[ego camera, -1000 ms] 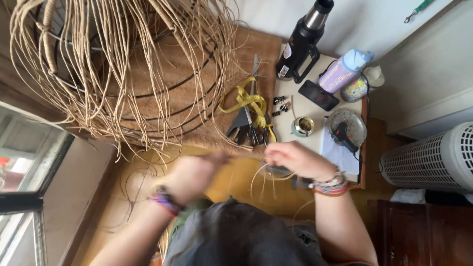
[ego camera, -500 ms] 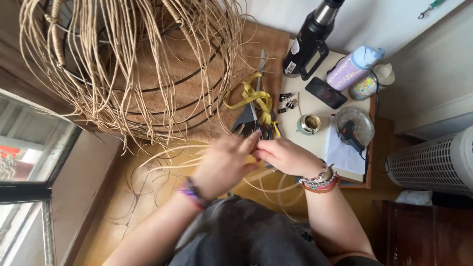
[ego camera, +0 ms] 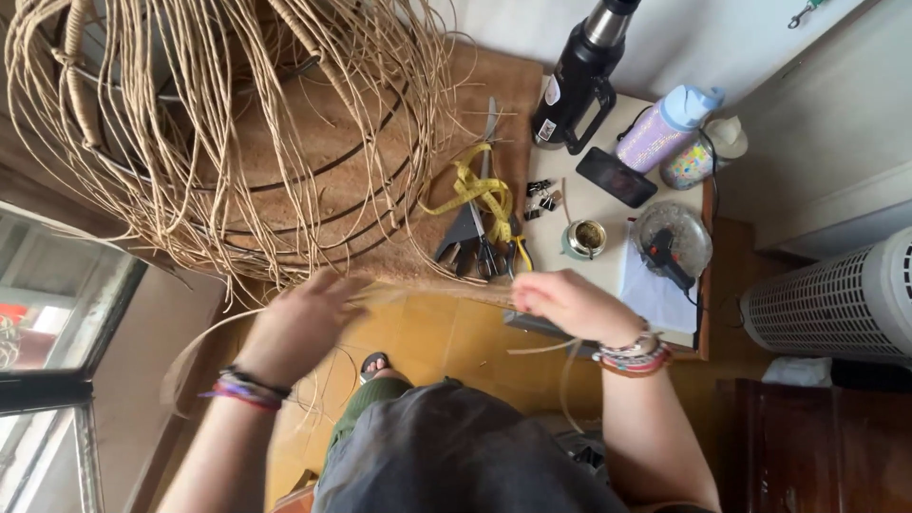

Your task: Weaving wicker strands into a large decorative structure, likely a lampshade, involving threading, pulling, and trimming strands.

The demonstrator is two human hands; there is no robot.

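My left hand [ego camera: 302,323] and my right hand [ego camera: 568,302] are held apart in front of me, with pale rattan strands [ego camera: 446,291] stretched between them. The left hand is blurred by motion; its fingers curl around the strands. My right hand is closed on the strands' other end, and loose ends [ego camera: 560,356] hang below its wrist. Above my hands hangs a large unfinished wicker frame [ego camera: 218,123] with several loose canes sticking out.
Scissors and pliers [ego camera: 480,242] and a yellow tape measure [ego camera: 480,193] lie on a brown mat. A small table [ego camera: 665,294] carries a black flask [ego camera: 579,71], a lilac bottle [ego camera: 665,128], a phone [ego camera: 616,177] and a cup [ego camera: 584,237]. At right stands a white heater [ego camera: 836,299].
My hands, close together half a second ago, have drawn apart, the left going left and the right going right, pulling the strands out between them.
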